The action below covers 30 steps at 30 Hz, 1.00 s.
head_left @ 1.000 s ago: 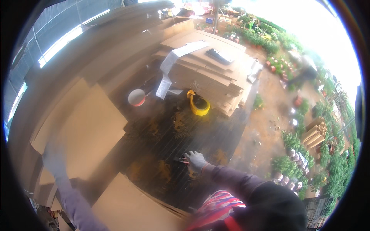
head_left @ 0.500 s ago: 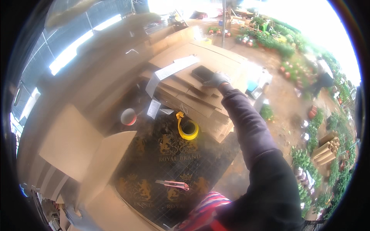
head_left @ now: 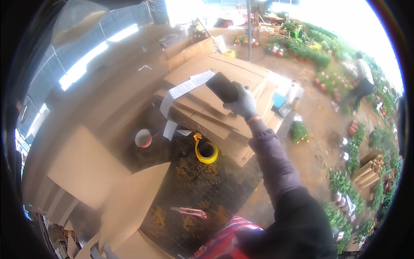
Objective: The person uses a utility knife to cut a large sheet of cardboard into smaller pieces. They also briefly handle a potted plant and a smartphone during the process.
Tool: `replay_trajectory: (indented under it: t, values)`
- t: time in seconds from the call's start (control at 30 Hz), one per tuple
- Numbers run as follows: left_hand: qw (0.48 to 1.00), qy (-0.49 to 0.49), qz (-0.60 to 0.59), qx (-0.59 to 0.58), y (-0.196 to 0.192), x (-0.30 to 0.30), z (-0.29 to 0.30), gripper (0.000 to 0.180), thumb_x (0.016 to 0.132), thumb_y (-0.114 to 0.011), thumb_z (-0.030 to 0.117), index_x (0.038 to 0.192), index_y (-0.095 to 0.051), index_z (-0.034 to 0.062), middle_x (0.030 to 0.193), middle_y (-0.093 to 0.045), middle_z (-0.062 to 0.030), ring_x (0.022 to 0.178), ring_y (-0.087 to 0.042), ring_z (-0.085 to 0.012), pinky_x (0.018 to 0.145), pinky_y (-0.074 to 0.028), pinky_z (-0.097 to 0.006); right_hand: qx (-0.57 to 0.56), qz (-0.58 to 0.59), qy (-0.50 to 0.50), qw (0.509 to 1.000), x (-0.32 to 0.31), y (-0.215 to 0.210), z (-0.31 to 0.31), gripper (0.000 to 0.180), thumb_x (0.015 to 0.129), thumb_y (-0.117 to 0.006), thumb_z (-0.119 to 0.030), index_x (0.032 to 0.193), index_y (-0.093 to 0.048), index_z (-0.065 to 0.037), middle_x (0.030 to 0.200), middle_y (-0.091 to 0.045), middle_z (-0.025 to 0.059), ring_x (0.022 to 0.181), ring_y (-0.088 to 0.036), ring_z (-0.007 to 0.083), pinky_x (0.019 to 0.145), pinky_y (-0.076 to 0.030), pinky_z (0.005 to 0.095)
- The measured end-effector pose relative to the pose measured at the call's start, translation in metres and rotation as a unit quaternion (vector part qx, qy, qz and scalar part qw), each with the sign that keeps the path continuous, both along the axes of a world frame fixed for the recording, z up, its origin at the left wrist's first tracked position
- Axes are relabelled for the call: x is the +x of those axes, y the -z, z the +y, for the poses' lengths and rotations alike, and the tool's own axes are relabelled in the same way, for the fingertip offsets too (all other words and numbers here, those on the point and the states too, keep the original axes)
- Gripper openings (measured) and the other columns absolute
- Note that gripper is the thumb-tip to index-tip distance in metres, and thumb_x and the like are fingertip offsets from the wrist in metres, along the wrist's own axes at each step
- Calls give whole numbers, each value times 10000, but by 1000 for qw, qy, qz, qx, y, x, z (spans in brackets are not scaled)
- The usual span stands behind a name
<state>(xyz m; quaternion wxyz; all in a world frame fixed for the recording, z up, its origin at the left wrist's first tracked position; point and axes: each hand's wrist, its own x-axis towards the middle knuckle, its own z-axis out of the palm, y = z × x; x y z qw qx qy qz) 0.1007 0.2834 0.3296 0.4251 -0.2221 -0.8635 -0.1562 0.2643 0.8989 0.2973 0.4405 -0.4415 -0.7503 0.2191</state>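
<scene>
Outdoors, seen from above through a fisheye lens, a person works beside a stack of flattened cardboard boxes (head_left: pixel 215 103) lying on a dark printed mat (head_left: pixel 194 190). Their right hand (head_left: pixel 243 103), in a grey glove, reaches forward at the end of a dark sleeve and closes its fingers around the lower edge of a flat black rectangular object (head_left: pixel 222 86), perhaps a phone. The black object sits on top of the stack, near its middle, tilted diagonally, with the glove gripping it from the near right side. Just left of it a long white paper strip (head_left: pixel 181 93) lies across the top sheet and hangs over the stack's left edge.

Their left hand (head_left: pixel 103 250) shows only at the bottom edge of the view, low and left, touching the near corner of a large loose cardboard sheet (head_left: pixel 129 203) that slants up from the mat; whether its fingers are curled or spread cannot be told.

On the mat, against the near edge of the stack, stands a yellow roll of tape (head_left: pixel 206 151). A red and white round object (head_left: pixel 143 138) rests by the mat's far left corner. A pink utility knife (head_left: pixel 189 211) lies near the mat's near edge, well apart from both hands.

Far right, another person (head_left: pixel 362 82) bends among rows of potted plants (head_left: pixel 345 181)
</scene>
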Motion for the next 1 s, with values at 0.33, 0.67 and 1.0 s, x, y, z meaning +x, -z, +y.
replay_trajectory:
  t: [0.33,0.67,1.0]
  values:
    - [997,26,76,-18,-3,-5,0,501,763,-821,361,975,-675,-69,909,-685,-214,788,-651,-364,700,-538,-425,66,110,-34,991,28,19,-69,868,529,-836,-55,1326,-497,-107,1168,-484,169,1051,-544,319,901,-493,391]
    - [993,28,117,10,-24,11,12,517,756,-797,438,954,-683,-25,895,-690,-183,779,-655,-339,704,-537,-418,101,107,17,989,34,18,-72,875,586,-829,-94,1368,-436,-104,1153,-466,192,1068,-510,334,922,-470,417]
    - [988,-3,156,-7,-42,29,25,453,789,-765,439,964,-700,25,893,-707,-112,760,-661,-309,681,-526,-411,136,101,48,984,31,21,-65,908,595,-858,-103,1384,-411,-134,1189,-446,197,1063,-531,341,922,-494,422]
